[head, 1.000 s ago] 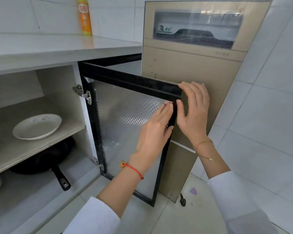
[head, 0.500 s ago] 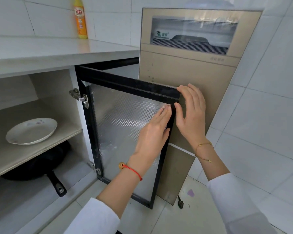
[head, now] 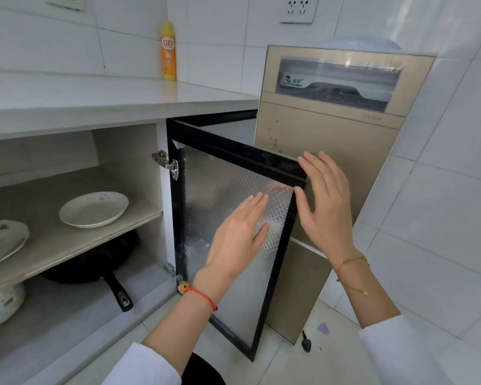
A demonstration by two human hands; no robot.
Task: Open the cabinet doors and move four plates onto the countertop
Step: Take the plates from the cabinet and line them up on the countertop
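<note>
The left hand (head: 238,240) had lifted off the door's edge and hung flat, fingers straight, in front of the patterned glass at about five o'clock, holding nothing. The right hand (head: 324,207) had loosened too: fingers extended and open against the top outer corner of the black-framed cabinet door (head: 228,190), where half a second before both hands were closed up against that corner. The door stood swung wide, its far edge near the gold appliance (head: 345,140) at two o'clock. That suggested the opening step was finished on this side. On the shelf at nine o'clock sat a white plate (head: 93,209), with a second plate (head: 3,240) at the left edge; a black frying pan (head: 95,268) lay beneath. The countertop (head: 95,98) at eleven o'clock carried only a yellow detergent bottle (head: 168,51), so no plates were moved yet.
</note>
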